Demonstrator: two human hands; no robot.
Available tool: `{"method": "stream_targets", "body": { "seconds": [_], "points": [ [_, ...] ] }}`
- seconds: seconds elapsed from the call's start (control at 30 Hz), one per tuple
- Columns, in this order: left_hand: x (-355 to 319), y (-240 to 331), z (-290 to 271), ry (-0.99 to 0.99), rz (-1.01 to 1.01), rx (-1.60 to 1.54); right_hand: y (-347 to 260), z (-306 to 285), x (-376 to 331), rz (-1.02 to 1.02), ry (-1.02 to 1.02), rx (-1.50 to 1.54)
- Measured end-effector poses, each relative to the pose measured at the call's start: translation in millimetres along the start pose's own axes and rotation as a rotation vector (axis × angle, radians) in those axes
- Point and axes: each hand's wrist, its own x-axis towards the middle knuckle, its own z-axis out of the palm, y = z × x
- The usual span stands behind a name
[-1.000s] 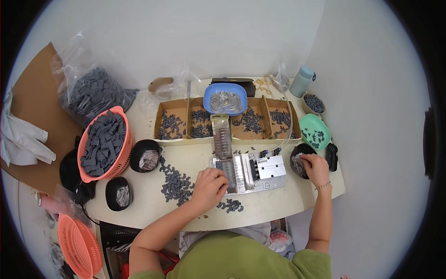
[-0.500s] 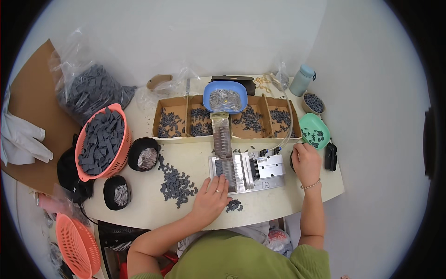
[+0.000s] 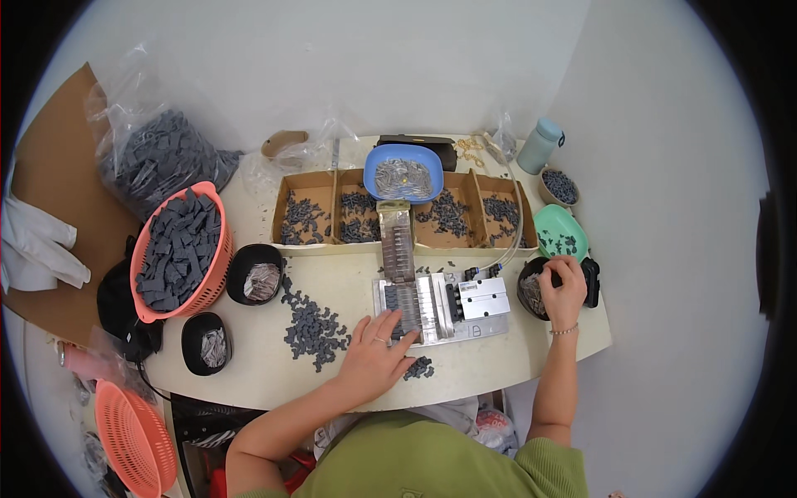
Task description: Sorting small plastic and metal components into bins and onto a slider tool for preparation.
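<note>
Two hands are spread well apart over a pale table (image 3: 249,373). The left hand (image 3: 375,355) is laid flat, fingers splayed and holding nothing, with its fingertips at the left end of a metal jig (image 3: 440,307) in the table's middle. A small heap of dark parts (image 3: 419,368) lies just beside that hand, near the table's front edge, and a larger scatter (image 3: 314,326) is spread to its left. The right hand (image 3: 563,286) is lowered over a black bowl (image 3: 526,290) at the table's right end, fingers curled into it; whether anything is pinched cannot be told. A green dish (image 3: 558,231) with a few dark parts sits just behind that bowl.

Behind the jig, a cardboard tray (image 3: 320,178) with four compartments is filled with dark parts, and a blue bowl (image 3: 404,177) of small pale pieces rests on it. A metal chute (image 3: 397,245) runs from the blue bowl to the jig. At the left, an orange basket (image 3: 178,249) is heaped with dark pieces, with two black cups (image 3: 256,272) beside it.
</note>
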Motion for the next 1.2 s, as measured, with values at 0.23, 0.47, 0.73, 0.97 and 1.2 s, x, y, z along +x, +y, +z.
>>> {"method": "stream_targets", "body": {
  "seconds": [0.23,0.47,0.73,0.97,1.2],
  "points": [
    [-2,-64,-44,0.156,-0.191,0.111,-83,33,-31,-0.453,-0.479,0.471],
    [-10,-150,-91,0.241,-0.386,0.242,-119,62,-47,-0.775,-0.554,0.306],
    [-16,-192,-91,-0.063,-0.521,0.294,-112,56,-40,-0.774,-0.653,0.398],
    [-17,-201,-83,-0.114,-0.598,0.353,-101,102,80,-0.504,-0.444,0.391],
    [-14,-195,-87,-0.076,-0.542,0.287,-113,172,153,-0.369,-0.749,-0.07]
  ]
}}
